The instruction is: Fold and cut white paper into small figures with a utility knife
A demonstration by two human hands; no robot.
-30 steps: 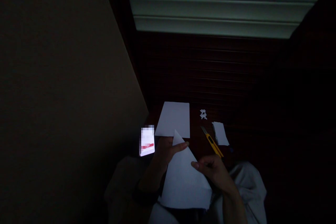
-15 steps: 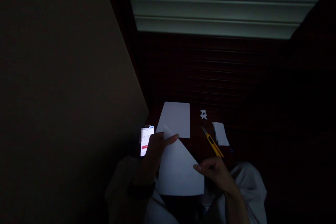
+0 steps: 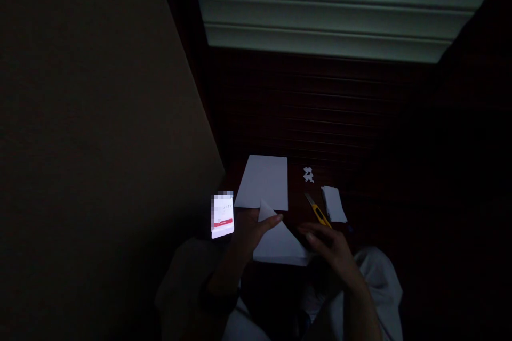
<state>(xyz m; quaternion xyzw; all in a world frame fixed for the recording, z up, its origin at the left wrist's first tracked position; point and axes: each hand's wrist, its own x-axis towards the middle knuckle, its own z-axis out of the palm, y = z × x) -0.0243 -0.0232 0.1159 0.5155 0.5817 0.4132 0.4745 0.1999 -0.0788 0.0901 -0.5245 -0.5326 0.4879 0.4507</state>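
Note:
My left hand (image 3: pixel 256 232) pinches a folded sheet of white paper (image 3: pixel 276 248) near its pointed top corner, with the thumb on top and the other fingers underneath. The sheet has a slanting right edge and its bottom edge faces me. My right hand (image 3: pixel 332 248) hovers by that slanting edge, its thumb and fingers apart and nothing visible between them. Just beyond the right hand lies a yellow utility knife (image 3: pixel 319 214) with its blade pointing away from me.
A flat white sheet (image 3: pixel 264 181) lies on the dark table beyond the left hand. Left of it a lit phone (image 3: pixel 223 218) shows a screen with a red button. Small paper scraps (image 3: pixel 308 175) and a stack of white paper pieces (image 3: pixel 335 204) are on the right.
The paper has moved slightly right and away from me, and its lower part looks shorter. My right hand has let go of its edge. The left hand moved right with the paper.

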